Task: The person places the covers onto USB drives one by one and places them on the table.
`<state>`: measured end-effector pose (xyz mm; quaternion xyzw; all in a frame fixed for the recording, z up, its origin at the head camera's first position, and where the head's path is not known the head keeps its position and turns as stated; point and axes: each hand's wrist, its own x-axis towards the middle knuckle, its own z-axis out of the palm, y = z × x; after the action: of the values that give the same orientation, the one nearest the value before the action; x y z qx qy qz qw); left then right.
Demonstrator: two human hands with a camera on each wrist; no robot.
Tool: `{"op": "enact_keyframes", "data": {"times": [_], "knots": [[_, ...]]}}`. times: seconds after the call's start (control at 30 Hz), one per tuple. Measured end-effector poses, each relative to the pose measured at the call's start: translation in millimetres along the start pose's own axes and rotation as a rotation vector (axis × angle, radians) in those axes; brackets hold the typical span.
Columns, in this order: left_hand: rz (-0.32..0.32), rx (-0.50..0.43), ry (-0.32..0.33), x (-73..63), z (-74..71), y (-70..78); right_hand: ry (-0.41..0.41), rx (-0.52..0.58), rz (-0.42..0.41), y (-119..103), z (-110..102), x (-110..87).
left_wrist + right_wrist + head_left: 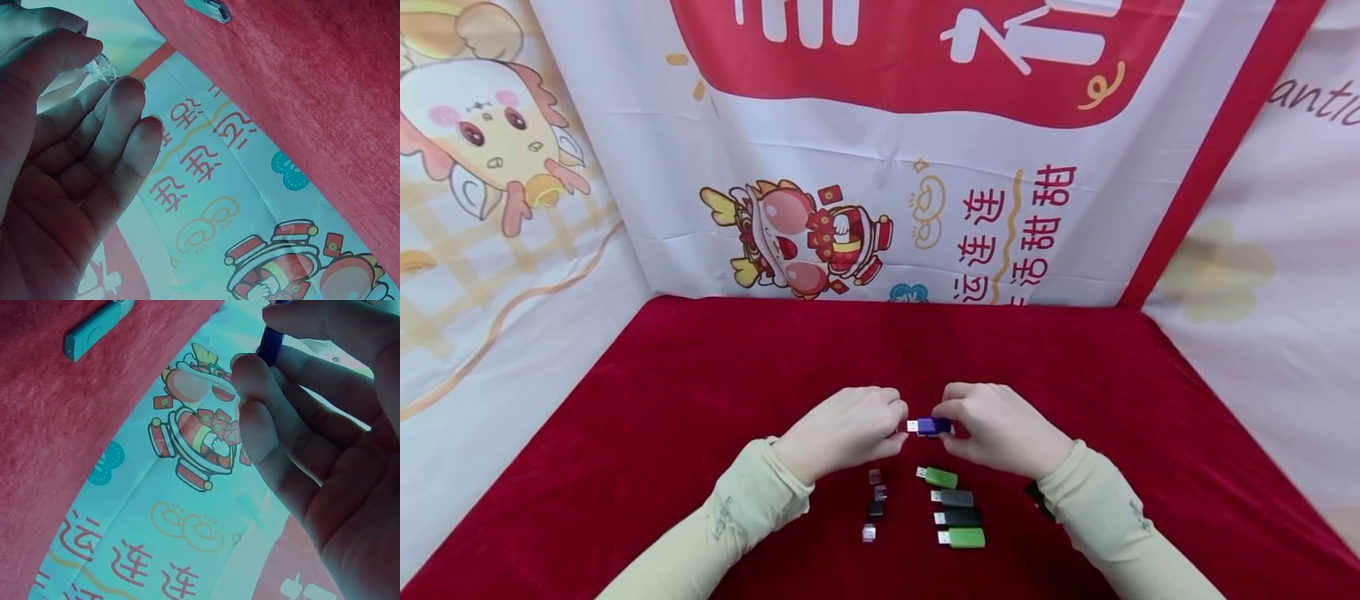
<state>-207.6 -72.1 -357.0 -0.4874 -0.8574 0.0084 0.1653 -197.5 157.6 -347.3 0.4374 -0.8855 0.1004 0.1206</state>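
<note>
My right hand [1000, 423] pinches a purple-blue USB stick [933, 427] between thumb and fingers, its metal plug bare and pointing left. Facing it, my left hand [855, 427] pinches a small clear cap [102, 69], best seen in the left wrist view. A narrow gap separates the plug from the left fingertips in the head view. Nearer to me lie a light green USB stick [941, 477], a grey one [955, 497], a black one [959, 517] and another green one [966, 538], all uncapped with plugs to the left.
Left of the sticks, clear caps [868, 532] and a black cap [876, 509] lie in a column. A dark object [1037, 497] is partly hidden by my right sleeve. Red cloth [760, 350] covers the table; printed fabric [865, 133] hangs behind and at both sides.
</note>
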Motion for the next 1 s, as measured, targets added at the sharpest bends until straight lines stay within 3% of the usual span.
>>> {"op": "enact_keyframes", "data": {"times": [0.7, 1.0], "knots": [[0.013, 0.048, -0.023, 1.5, -0.1, 5.0, -0.029, 0.026, 0.006, -1.5, 2.0, -0.4], [0.026, 0.049, 0.002, 0.5, -1.2, 6.3, -0.022, 0.03, -0.01, -2.3, 4.4, 0.3]]}}
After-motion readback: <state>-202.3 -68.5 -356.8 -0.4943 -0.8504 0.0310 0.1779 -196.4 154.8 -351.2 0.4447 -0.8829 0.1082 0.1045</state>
